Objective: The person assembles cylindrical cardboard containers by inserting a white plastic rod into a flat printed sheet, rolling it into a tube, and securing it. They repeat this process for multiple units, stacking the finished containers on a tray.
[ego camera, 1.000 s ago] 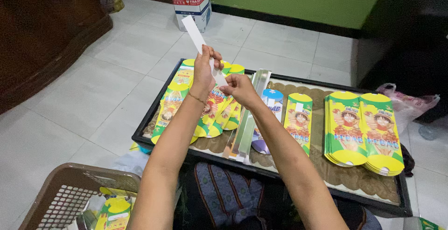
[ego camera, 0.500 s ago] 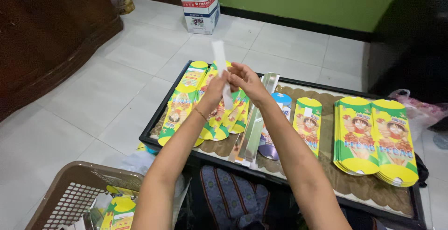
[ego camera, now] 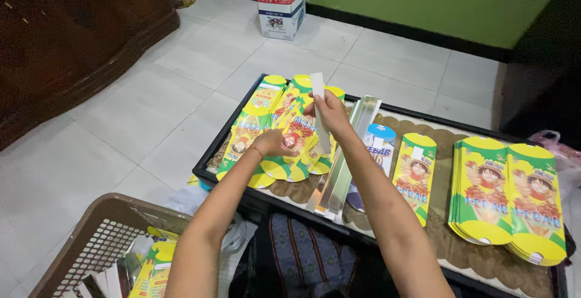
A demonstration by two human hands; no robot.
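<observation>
While half a second earlier both hands met at the white strip, the left hand had now dropped onto the fanned yellow sleeves near the tray's left edge, fingers pressing one sleeve flat. The right hand alone pinched the strip, held upright above that fan. The strip looked peeled free, ready to be put aside.

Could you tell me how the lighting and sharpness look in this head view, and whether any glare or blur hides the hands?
Head view: soft, even light, with a pale sheen on the floor tiles and the stack of long strips; the right hand holding a white strip and the left hand on the fanned yellow-green cards look sharp; the dark cabinet lacks detail.
</observation>
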